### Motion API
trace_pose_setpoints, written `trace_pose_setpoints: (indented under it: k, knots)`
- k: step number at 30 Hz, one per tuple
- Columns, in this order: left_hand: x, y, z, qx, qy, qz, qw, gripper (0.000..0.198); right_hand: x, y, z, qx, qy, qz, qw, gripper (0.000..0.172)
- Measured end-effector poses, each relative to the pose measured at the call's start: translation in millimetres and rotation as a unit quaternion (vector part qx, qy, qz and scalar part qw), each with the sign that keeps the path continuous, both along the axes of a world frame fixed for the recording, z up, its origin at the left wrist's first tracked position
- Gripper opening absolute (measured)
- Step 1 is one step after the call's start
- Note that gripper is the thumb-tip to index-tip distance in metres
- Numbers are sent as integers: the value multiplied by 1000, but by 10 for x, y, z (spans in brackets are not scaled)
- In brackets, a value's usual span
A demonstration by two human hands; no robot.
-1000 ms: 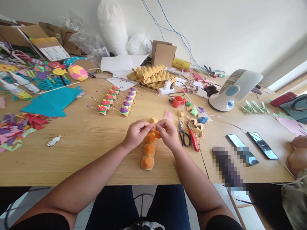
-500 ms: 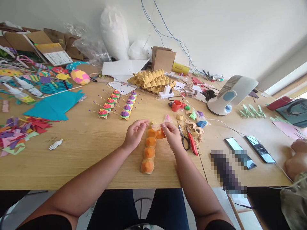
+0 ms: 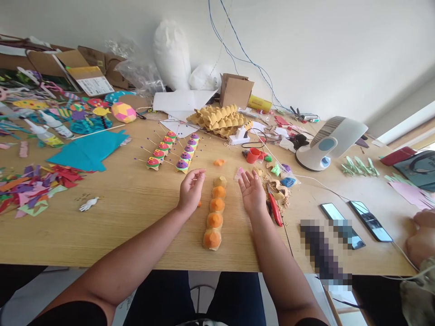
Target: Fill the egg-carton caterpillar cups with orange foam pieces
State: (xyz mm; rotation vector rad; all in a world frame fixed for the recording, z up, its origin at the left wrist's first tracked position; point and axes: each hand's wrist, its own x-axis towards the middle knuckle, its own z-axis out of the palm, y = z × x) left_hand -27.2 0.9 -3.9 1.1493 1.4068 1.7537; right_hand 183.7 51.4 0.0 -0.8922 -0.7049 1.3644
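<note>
A strip of tan moulded-pulp egg-carton cups (image 3: 215, 220) lies on the pale wooden table (image 3: 142, 235), running from near to far between the two hands. Orange soft clay covers the four nearer cups; the far one is bare.

The left hand (image 3: 191, 190) is to the left of the strip, apart from it, relaxed with fingers slightly bent. A small orange bit (image 3: 199, 204) shows just beside its wrist. The right hand (image 3: 252, 191), right of the strip, is spread wide, palm up and bare.

A loose orange clay lump (image 3: 219, 162) lies just beyond the strip's far end. Right of the right hand is a red-handled tool (image 3: 274, 206). Farther left stand a row of red-and-green cups (image 3: 161, 151) and a row of purple-topped cups (image 3: 184, 163), with a stack of yellow egg cartons (image 3: 219, 118) beyond.
</note>
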Motion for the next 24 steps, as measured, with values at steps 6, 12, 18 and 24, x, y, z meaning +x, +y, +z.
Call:
trace_pose_setpoints:
  k: [6,12,18,24]
  knots:
    - [-56,46,-61,0,-2,27,1000,30,-51,-18,-68,12,-39,-10,999,43]
    - [-124,85,-111,32,10,78,996,29,-105,-69,-67,159,-308,-101,933,38]
    - [-45,173,-99,20,34,83,996,27,-138,-145,-64,274,-455,-92,842,34]
    - [-136,254,257,-38,139,-77,987,23,-139,-156,-70,277,-468,-95,834,30]
